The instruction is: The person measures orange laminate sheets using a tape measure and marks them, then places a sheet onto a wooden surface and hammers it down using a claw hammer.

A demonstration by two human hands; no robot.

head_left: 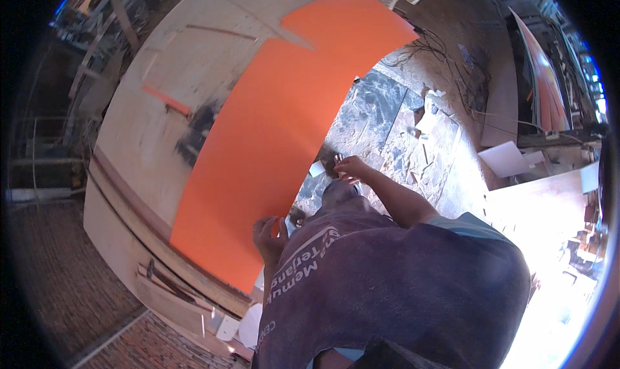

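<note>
A long, flat orange sheet (pixel 258 130) lies across a pale wooden work table, with a stepped cut at its far end. Down at its near right edge, my left hand (pixel 268 236) is closed, with orange showing between thumb and fingers. My right hand (pixel 354 167) is off the sheet, in front of my body, above the floor. Its fingers are closed round a small shiny thing (pixel 338 160) too small to make out.
The work table (pixel 148 168) carries a thin wooden strip (pixel 223 31), a short orange strip (pixel 166 100) and a dark smudge. Cables (pixel 433 46) and scraps litter the floor to the right. Boards (pixel 542 78) lean at the far right, near a pale panel (pixel 542 194).
</note>
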